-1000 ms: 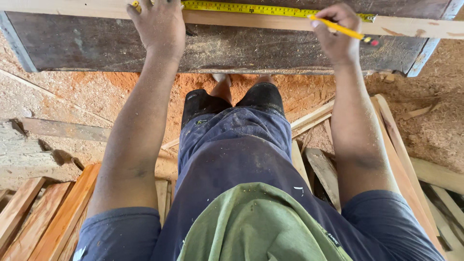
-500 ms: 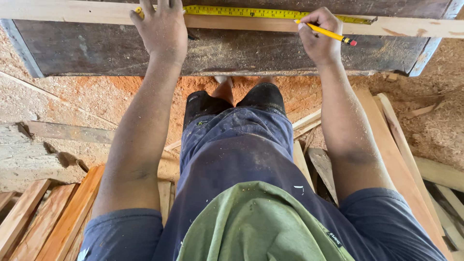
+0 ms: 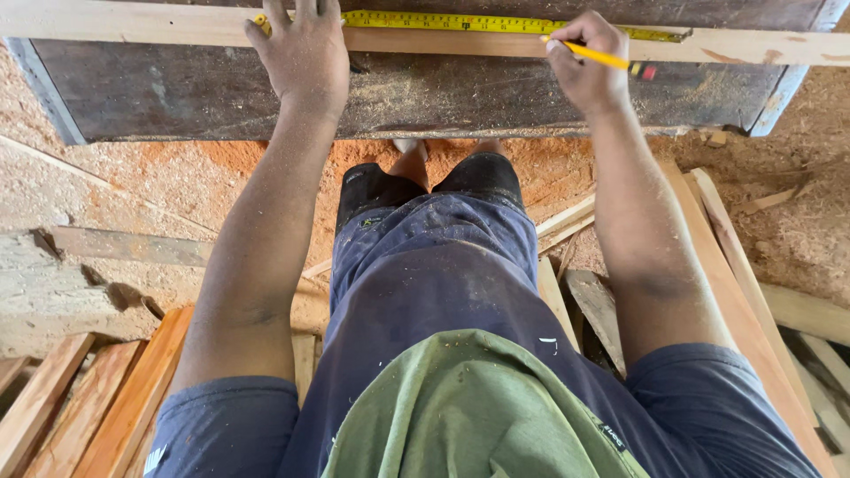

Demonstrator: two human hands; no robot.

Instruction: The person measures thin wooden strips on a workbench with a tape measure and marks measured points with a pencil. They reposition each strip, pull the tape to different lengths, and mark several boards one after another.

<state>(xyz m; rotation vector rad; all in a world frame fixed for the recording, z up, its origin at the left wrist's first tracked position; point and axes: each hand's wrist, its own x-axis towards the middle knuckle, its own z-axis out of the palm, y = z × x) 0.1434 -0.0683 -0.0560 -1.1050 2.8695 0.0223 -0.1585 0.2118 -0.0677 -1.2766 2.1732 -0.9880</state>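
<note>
Left fingers: spread flat, palm down; the left hand (image 3: 305, 57) presses the yellow tape measure (image 3: 496, 24) onto the pale wooden strip (image 3: 133, 22).
Right fingers: curled narrow in a writing pinch; the right hand (image 3: 586, 66) holds one yellow pencil (image 3: 602, 58), its tip at the strip beside the tape.
Tape: one thin metal band lying flat along the strip's top.
Strip: one long, smooth, light plank across the dark, dusty bench top (image 3: 177, 88).
Floor: reddish sawdust (image 3: 221, 164), fine and loose.
Offcuts: several reddish planks (image 3: 84, 407) lower left, thin slats (image 3: 735, 257) to the right.
</note>
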